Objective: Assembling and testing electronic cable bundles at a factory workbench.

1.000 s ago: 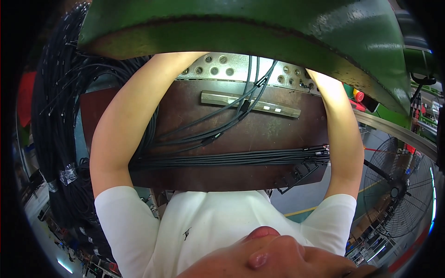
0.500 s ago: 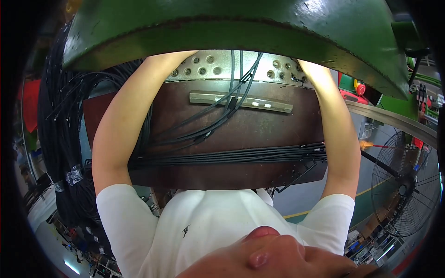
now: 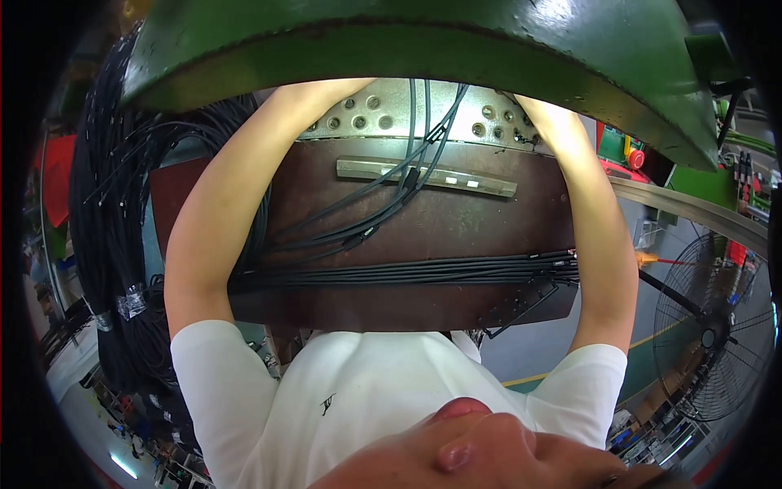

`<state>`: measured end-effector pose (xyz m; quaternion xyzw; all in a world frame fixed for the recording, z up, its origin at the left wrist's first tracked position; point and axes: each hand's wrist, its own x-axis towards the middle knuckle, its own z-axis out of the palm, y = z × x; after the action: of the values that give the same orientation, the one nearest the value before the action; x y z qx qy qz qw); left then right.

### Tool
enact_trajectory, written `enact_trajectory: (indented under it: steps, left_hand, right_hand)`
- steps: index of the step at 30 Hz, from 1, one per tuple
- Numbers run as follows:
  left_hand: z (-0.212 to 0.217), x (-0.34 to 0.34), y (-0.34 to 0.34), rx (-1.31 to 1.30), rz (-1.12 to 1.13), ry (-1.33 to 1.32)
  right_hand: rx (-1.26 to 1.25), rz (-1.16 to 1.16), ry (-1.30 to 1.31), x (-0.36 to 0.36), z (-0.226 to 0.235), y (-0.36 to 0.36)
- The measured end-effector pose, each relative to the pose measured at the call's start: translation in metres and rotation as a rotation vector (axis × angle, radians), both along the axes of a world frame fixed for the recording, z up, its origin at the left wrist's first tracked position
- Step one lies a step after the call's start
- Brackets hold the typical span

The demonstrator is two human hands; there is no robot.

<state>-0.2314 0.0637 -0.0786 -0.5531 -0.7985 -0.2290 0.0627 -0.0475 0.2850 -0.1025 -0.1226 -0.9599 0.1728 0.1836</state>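
Both my forearms reach forward under a green machine housing (image 3: 423,41), which hides my hands. My left forearm (image 3: 228,204) passes over loose black cables (image 3: 326,232) on a brown work plate (image 3: 464,220). My right forearm (image 3: 599,236) runs along the plate's right edge. A flat bundle of black cables (image 3: 407,273) lies straight across the plate between my arms. A few cables climb over a metal bar (image 3: 423,175) to a perforated metal panel (image 3: 366,114) at the back.
A thick mass of black cables (image 3: 106,204) hangs at the left, tied with clear tape. A floor fan (image 3: 717,334) stands at the right, beyond a curved metal rail (image 3: 692,212). A red button (image 3: 635,156) sits on a green box behind.
The view has tipped slightly, so the green housing fills more of the top. My arms stay stretched under it and the cables lie as before.
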Motion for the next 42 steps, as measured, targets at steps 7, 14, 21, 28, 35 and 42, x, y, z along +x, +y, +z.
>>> enact_trajectory:
  steps: [7, 14, 21, 28, 35, 42]
  left_hand:
    - [0.002, -0.004, -0.001, -0.038, -0.063, -0.066]
    - [0.006, -0.003, 0.009, 0.067, -0.076, 0.02]
    - [0.087, 0.066, -0.131, -0.239, -0.426, -0.798]
    - [-0.044, 0.197, -0.278, -0.77, 0.187, -0.647]
    - [-0.068, 0.192, -0.304, -0.688, 0.267, -0.505]
    - [-0.083, 0.179, -0.301, -0.577, 0.227, -0.351]
  right_hand:
    - [0.123, 0.037, 0.099, -0.006, 0.002, -0.008]
    - [0.616, 0.144, 0.183, -0.013, 0.024, -0.007]
    - [0.057, -0.07, 0.434, 0.202, 0.073, -0.072]
    - [-0.26, -0.393, -0.266, 0.343, -0.073, -0.158]
    - [-0.458, -0.514, -0.21, 0.343, -0.133, -0.179]
    - [-0.128, -0.382, -0.123, 0.327, -0.124, -0.167]
